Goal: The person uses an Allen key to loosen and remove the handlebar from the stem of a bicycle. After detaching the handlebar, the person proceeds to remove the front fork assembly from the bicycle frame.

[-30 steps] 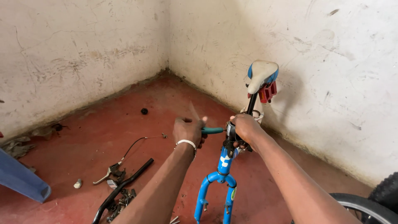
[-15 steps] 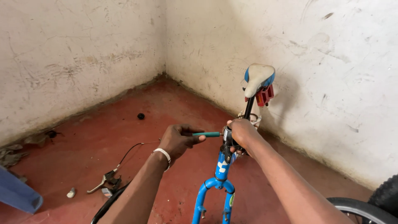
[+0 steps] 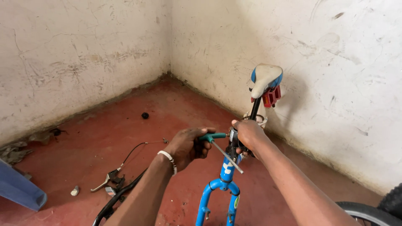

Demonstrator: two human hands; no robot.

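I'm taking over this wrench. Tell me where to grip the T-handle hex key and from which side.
Grip the teal handle, where the left hand holds it, coming from the left. The bare steel shaft juts down and gives a poorer hold; the right hand steadies the blue frame.

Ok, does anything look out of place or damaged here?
Yes: the blue bike frame has no front wheel in its fork, and a brake lever with cable lies loose on the red floor.
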